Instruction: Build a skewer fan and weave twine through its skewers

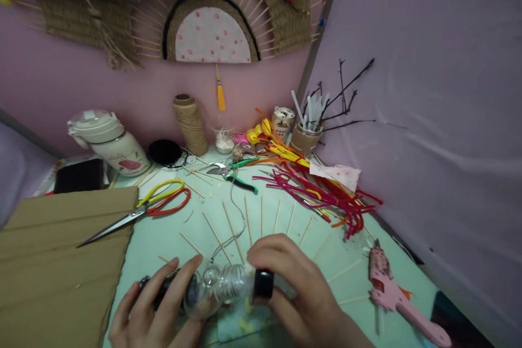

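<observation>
Nearest, over the table [163, 236], a clear bottle [234, 281] lies sideways between both hands: the left hand [167, 307] is curled around its dark end, the right hand [299, 285] pinches a black cap [264, 284] at its neck. Beyond, thin sticks [262, 216] fan out; 1 pair of scissors [142, 209] overlaps cardboard [61, 272], left. Farther stands a twine spool [191, 128].

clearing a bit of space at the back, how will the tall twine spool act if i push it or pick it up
The twine spool stands on end, taller than it is wide, so a push near its top would probably tip it. Its rounded sides suggest it could roll once down. The coarse, fibrous winding looks grippy, so it likely won't slip when grasped.
</observation>
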